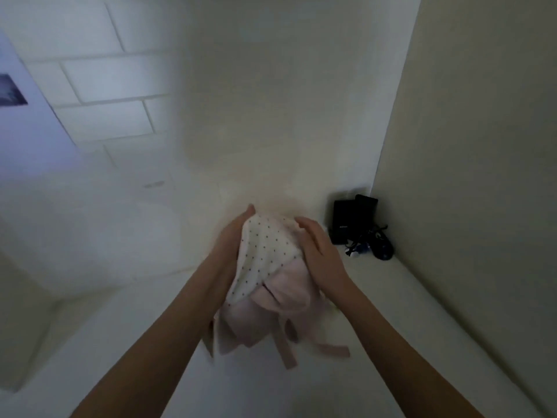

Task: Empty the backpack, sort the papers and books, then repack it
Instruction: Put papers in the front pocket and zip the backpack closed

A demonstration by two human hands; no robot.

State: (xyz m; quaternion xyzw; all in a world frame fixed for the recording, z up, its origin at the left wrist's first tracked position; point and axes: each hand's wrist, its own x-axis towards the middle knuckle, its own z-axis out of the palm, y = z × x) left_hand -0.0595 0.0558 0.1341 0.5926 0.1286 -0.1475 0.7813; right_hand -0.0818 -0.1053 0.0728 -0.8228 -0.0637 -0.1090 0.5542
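The backpack [265, 285] is sitting a little below the middle of the view, pale pink with a white, dark-dotted panel facing up at its 12 o'clock end. Its pink straps [319, 346] are trailing loose toward 6 o'clock onto the white surface [126, 351]. Whether it is open, and what it is holding inside, is not showing: the picture is soft and the top is covered by cloth and hands.

The left hand [233, 236] is pressing against the bag's 9 o'clock side, fingers straight and close together, their tips reaching past the dotted panel toward 12 o'clock. The right hand [316, 242] is lying over the 3 o'clock side, fingers lightly bent over the cloth; whether they are truly gripping it cannot be told.

At about 3 o'clock from the bag, near but apart, dark boxes [352, 218] are standing in the corner with a tangle of dark cord [373, 239] just in front of them. A pale wall [470, 146] is closing off the 3 o'clock side, running from 12 down toward 5 o'clock. Toward 9 and 7 o'clock the white surface is stretching away wide, up to a tiled wall [99, 86] at 11 o'clock.
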